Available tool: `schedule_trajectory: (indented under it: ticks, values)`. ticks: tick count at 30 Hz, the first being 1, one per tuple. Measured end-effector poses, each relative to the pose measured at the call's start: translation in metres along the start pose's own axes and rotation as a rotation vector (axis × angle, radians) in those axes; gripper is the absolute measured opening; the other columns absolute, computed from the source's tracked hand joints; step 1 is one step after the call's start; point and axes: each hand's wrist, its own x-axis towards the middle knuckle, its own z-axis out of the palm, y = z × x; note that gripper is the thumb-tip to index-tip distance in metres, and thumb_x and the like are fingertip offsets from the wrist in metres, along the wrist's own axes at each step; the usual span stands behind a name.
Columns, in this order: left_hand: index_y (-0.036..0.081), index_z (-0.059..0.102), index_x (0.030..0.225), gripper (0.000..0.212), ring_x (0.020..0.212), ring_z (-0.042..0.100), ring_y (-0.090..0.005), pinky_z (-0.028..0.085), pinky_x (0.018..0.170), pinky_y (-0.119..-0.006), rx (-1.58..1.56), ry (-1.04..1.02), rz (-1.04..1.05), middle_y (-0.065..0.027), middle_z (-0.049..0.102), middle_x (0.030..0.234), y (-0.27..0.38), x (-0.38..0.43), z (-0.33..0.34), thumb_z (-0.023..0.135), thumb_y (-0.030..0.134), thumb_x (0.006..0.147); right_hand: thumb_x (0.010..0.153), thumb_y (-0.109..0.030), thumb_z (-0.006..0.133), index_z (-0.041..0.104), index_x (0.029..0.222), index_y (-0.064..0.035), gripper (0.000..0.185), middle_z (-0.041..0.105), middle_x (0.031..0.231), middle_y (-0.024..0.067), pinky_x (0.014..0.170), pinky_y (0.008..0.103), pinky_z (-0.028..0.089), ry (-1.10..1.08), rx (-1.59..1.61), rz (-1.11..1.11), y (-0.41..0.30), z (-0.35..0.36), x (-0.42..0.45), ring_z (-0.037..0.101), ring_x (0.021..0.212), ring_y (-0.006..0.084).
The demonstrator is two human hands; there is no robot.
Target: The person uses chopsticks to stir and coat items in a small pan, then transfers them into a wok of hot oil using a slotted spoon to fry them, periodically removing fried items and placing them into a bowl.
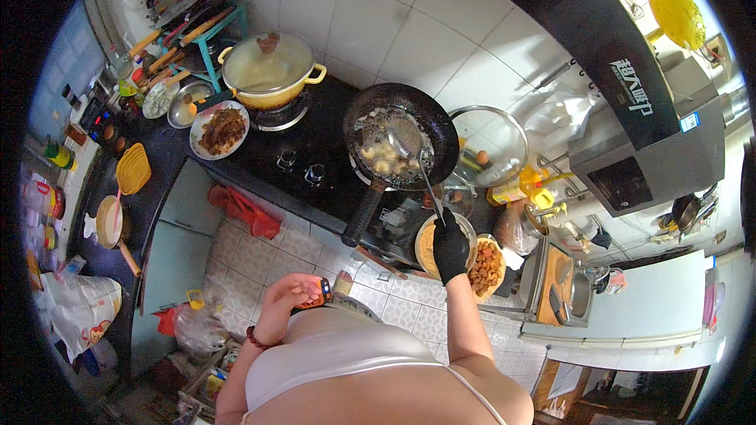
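Observation:
My right hand [450, 248], in a black glove, grips the handle of a metal ladle [404, 140]. The ladle's head is in a black wok [437, 109], over pale pieces of food [379, 153] in bubbling oil. Under the gloved hand is a bowl of tan batter or paste [426, 248]. Beside that stands a plate of browned fried pieces [487, 268]. At my waist, the curled fingers of my left hand [292, 290] are against a small orange and black device [322, 294]; whether they hold it is unclear.
A lidded yellow pot [269, 79] stands on the left burner. Near it are a plate of dark cooked food [221, 130] and a metal bowl [190, 103]. The wok's handle [363, 215] juts over the counter edge. A glass lid [493, 144] leans right, by an oil bottle [520, 186].

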Motion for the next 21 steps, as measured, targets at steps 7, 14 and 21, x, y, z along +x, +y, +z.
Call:
schedule_trajectory:
  ticks: [7, 14, 21]
  values:
    - [-0.003, 0.053, 0.094, 0.026, 0.075, 0.05, -0.0114, 0.039, 0.073, -0.022, 0.007, -0.021, 0.059, -0.0052, 0.053, 0.079, 0.002, 0.0, -0.004, 0.044, -0.001, 0.069, 0.078, -0.015, 0.044, 0.049, 0.103, -0.0058, 0.028, 0.056, 0.081, 0.0178, 0.06, 0.0397, 0.042, 0.232, -0.17, 0.016, 0.018, 0.007, 0.029, 0.054, 0.074, 0.0332]
    - [-0.004, 0.053, 0.094, 0.026, 0.075, 0.049, -0.0116, 0.039, 0.072, -0.023, 0.032, -0.015, 0.049, -0.0053, 0.053, 0.079, 0.003, 0.0, -0.006, 0.044, -0.001, 0.07, 0.078, -0.022, 0.043, 0.053, 0.092, -0.0043, 0.024, 0.056, 0.081, 0.02, 0.062, 0.0434, 0.041, 0.007, -0.135, 0.07, 0.04, -0.009, 0.081, 0.053, 0.075, 0.0371]
    - [-0.004, 0.052, 0.094, 0.026, 0.075, 0.05, -0.0116, 0.039, 0.072, -0.023, -0.007, -0.057, 0.085, -0.0052, 0.053, 0.079, 0.003, 0.002, -0.005, 0.044, -0.001, 0.07, 0.078, -0.028, 0.048, 0.055, 0.086, -0.0038, 0.026, 0.052, 0.058, 0.0096, 0.042, 0.0329, 0.041, -0.311, 0.189, 0.082, 0.085, 0.004, 0.088, 0.052, 0.048, 0.022]
